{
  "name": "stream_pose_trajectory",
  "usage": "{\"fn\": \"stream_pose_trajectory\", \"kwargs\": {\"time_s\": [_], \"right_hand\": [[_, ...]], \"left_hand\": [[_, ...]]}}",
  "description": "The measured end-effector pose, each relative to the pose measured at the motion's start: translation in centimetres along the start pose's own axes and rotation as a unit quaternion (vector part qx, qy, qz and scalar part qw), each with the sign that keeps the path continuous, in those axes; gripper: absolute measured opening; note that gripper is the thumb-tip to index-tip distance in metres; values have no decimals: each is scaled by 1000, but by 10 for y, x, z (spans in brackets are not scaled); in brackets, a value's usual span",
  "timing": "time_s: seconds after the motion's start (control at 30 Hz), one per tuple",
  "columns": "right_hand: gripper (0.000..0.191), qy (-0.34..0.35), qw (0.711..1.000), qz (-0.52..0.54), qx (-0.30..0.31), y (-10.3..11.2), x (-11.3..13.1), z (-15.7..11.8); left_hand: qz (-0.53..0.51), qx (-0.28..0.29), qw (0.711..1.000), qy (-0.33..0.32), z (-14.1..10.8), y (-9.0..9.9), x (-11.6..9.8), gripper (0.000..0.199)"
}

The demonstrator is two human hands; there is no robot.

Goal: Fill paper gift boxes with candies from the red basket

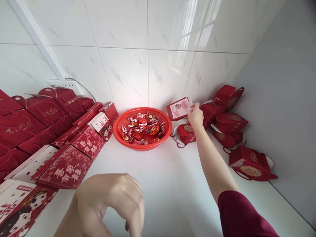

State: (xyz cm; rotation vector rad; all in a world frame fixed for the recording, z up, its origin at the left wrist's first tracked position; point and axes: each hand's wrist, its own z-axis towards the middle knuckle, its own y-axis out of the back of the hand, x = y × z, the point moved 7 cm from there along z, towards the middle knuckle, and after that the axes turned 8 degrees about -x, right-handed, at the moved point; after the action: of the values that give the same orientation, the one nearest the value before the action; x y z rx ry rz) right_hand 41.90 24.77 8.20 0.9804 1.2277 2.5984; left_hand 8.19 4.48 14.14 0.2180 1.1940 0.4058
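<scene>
My right hand reaches to the back of the table. Its fingers pinch the edge of a pale pink printed card, which lies over a dark red piece leaning near the wall. My left hand hovers at the front, loosely bent, with a gap between thumb and fingers. Its fingertips run out of the picture, and a small reddish bit shows by one finger; I cannot tell what that is. Between the hands, further back, a red plastic basket holds wrapped candies.
Red gift boxes with cord handles are stacked at the left, with printed boxes in a row before them. Small red boxes lie along the grey panel at right. A power strip sits against the tiled wall.
</scene>
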Motion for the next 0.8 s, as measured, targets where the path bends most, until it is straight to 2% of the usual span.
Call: {"fn": "stream_pose_trajectory", "kwargs": {"time_s": [0.07, 0.1, 0.17, 0.2, 0.27, 0.37, 0.47, 0.57, 0.67, 0.73, 0.8], "right_hand": [[31, 4, 998, 21, -66, 36, -3, -13], [29, 13, 992, 48, -119, 58, -3, -22], [24, 52, 970, 114, -210, 98, 2, -47], [21, 79, 962, 148, -217, 112, 6, -59], [16, 131, 954, 216, -161, 124, 18, -83], [9, 163, 941, 294, -47, 123, 34, -109], [12, 195, 925, 317, 72, 113, 48, -126], [19, 249, 903, 304, 175, 103, 64, -142], [30, 312, 851, 324, 271, 93, 83, -166], [36, 346, 800, 366, 327, 85, 97, -183], [37, 351, 766, 407, 352, 75, 105, -193]], "left_hand": [[60, -20, 997, 39, -3, 5, 2, 21], [90, -33, 993, 62, -4, 8, 4, 21], [158, -59, 980, 109, -5, 15, 8, 22], [194, -73, 969, 136, -6, 19, 12, 21], [256, -91, 942, 198, -7, 26, 19, 16], [291, -130, 909, 268, -10, 37, 30, 13], [295, -191, 893, 279, -10, 49, 35, 14], [341, -267, 863, 260, -10, 63, 38, 14], [391, -300, 835, 244, -10, 72, 42, 22], [407, -288, 829, 252, -11, 74, 49, 26], [420, -276, 822, 269, -13, 75, 58, 27]]}}
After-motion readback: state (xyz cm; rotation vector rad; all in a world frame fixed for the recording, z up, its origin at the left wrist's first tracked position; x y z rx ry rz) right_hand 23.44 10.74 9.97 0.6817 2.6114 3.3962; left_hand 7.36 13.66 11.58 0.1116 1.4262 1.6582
